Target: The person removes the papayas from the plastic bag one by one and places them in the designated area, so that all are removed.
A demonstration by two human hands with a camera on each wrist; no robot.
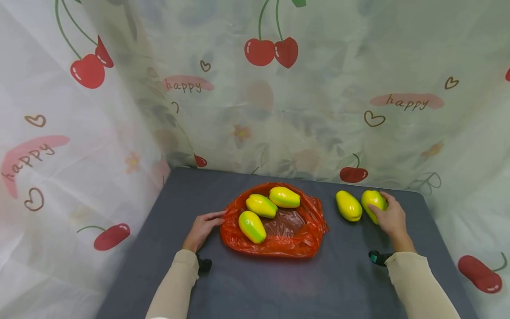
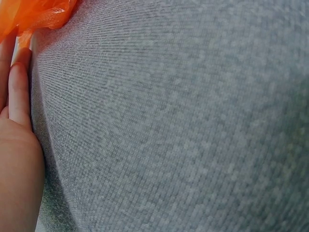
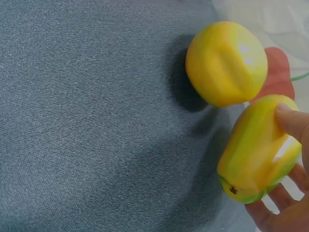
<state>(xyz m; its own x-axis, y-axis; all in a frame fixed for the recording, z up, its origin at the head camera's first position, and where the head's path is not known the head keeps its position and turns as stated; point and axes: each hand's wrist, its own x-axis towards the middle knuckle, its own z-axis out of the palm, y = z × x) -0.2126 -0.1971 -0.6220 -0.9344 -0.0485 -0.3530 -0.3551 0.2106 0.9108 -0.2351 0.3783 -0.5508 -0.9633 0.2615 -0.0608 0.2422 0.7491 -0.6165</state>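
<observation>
Head view: Judged to be at the picking-up of one fruit, with the bag steadied for loading. Grips with the right hand (image 1: 392,217) a glossy yellow-and-green oval fruit (image 1: 373,206) at the far right of the dark grey cloth-covered table (image 1: 259,285). Locates a second yellow oval fruit (image 1: 348,206) just left of it. Pinches with the left hand (image 1: 202,230) the left rim of a crinkled red plastic bag (image 1: 275,249), spread wide at mid-table. Counts three yellow-green oval fruits (image 1: 261,206) inside, along the left and far parts. Seems next to call for a lift clear of the neighbour, then a carry left to the bag's bare right part.

Left wrist view: Shows the left hand at the far left, fingers nearly straight, tips together on the bag's thin film. Cannot tell how firm the pinch is.

Right wrist view: Shows the right hand clamped on the fruit, thumb on one side, fingers curled about the other, spread only to the fruit's width. Cannot confirm whether clear of the table. Notes the second fruit near, not held.
</observation>
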